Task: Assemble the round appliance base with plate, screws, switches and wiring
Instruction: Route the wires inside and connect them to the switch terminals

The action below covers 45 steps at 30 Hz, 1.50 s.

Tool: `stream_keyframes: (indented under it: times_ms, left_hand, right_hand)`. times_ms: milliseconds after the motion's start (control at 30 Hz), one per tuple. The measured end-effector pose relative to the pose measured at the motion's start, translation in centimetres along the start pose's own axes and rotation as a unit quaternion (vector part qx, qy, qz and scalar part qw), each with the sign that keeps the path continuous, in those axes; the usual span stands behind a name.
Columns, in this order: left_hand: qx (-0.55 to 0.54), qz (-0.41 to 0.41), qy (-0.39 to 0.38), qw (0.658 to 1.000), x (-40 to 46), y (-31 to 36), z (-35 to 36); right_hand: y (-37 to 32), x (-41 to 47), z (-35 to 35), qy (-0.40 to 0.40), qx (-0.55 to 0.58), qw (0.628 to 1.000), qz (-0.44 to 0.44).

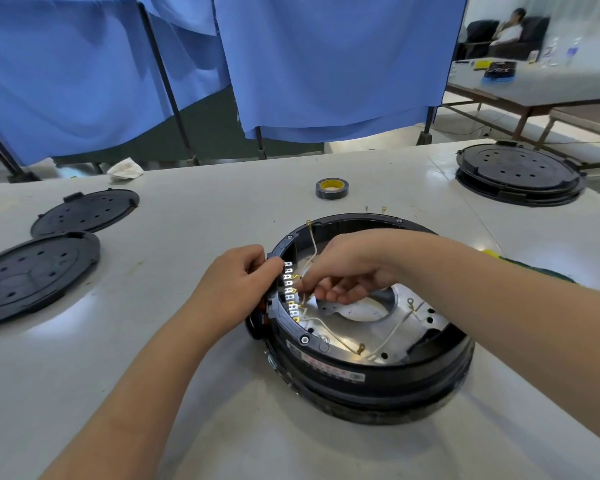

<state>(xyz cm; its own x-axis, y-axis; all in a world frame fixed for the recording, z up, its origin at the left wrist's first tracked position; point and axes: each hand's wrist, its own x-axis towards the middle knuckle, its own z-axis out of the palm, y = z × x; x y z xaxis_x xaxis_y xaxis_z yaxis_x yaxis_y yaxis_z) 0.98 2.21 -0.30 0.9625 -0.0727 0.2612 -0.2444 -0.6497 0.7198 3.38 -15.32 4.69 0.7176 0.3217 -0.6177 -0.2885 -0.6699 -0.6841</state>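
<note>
Fingers of both hands curl, pinching thin white wires (326,322) inside the round black base (378,382)

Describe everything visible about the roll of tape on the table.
The roll of tape is a small dark grey ring with a yellow inner core that carries faint dark print. It lies flat, hole upward, on the pale table, beyond the round appliance base and apart from it. Nothing touches it except the table; both hands work at the base, away from it. No loose end of tape shows.
</note>
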Motion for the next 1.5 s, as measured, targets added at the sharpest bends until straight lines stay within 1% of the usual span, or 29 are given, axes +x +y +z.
stream_keyframes:
  times_ms: [100,367,667,833,1033,1167,1267,1500]
  left_hand:
    - [0.011,0.003,-0.007,1.0,0.0,0.0,-0.1]
    - [0.01,0.003,-0.017,1.0,0.0,-0.1,-0.1]
    - [0.023,0.003,-0.001,1.0,-0.2,0.3,-0.1]
    - [0.05,-0.036,0.021,0.998,-0.4,0.9,-0.1]
    - [0.019,-0.062,0.026,0.998,-0.7,1.2,-0.2]
    - [0.057,-0.064,0.028,0.996,-0.7,1.5,-0.3]
    - [0.092,-0.064,0.013,0.994,-0.8,1.6,-0.5]
    - [0.127,-0.049,-0.009,0.991,-0.7,2.0,-0.9]
  right_hand:
    - [0.2,0.0,-0.1,-0.009,-0.013,1.0,-0.005]
    - [0.8,0.3,0.1,0.029,0.011,0.999,-0.034]
    - [1.1,0.3,0.3,0.019,0.037,0.998,-0.038]
    - [1.1,0.2,0.4,0.025,0.035,0.998,-0.041]
    - [1.0,0.2,0.5,0.015,0.046,0.998,-0.037]
    - [1.0,0.0,0.6,0.011,0.055,0.998,-0.032]
    - [1.0,-0.1,0.6,0.011,0.063,0.997,-0.03]
    - [0.9,-0.3,0.8,0.011,0.073,0.997,-0.029]
